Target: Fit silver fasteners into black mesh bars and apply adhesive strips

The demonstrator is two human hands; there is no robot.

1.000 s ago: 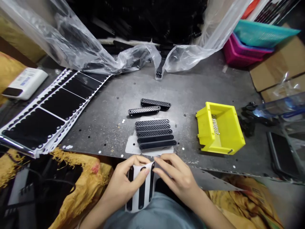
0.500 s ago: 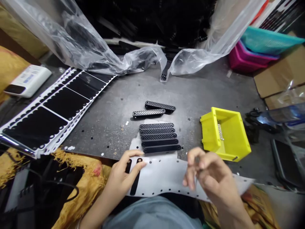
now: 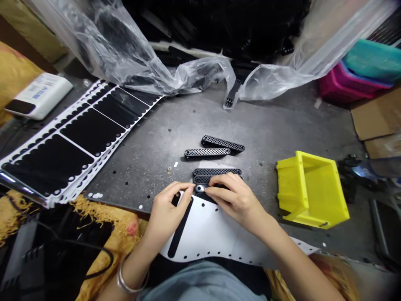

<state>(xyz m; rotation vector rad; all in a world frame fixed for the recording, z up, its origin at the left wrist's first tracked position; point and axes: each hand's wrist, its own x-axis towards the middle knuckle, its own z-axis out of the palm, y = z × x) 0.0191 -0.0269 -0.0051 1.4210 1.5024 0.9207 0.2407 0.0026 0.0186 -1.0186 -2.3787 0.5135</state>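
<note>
A small round silver piece with a dark centre sits over the near end of a row of black lattice-patterned bars. My right hand has its fingertips closed at the right side of that piece. My left hand is pinched, thumb and index tips together at the piece's left side; what they grip, if anything, is hidden. Beneath my hands lies a white sheet with dark dots along its edges and a black strip on it. My right hand covers part of the bars.
Two loose lattice bars lie farther back. A yellow bin stands to the right. Stacked sheets of black stickers and a white box-shaped device are at left. Clear plastic hangs at the back, with coloured baskets at far right.
My right hand has moved left and away from me, from beside the yellow bin to the bars. My left hand's thumb and index have come together and moved up slightly. The view has shifted.
</note>
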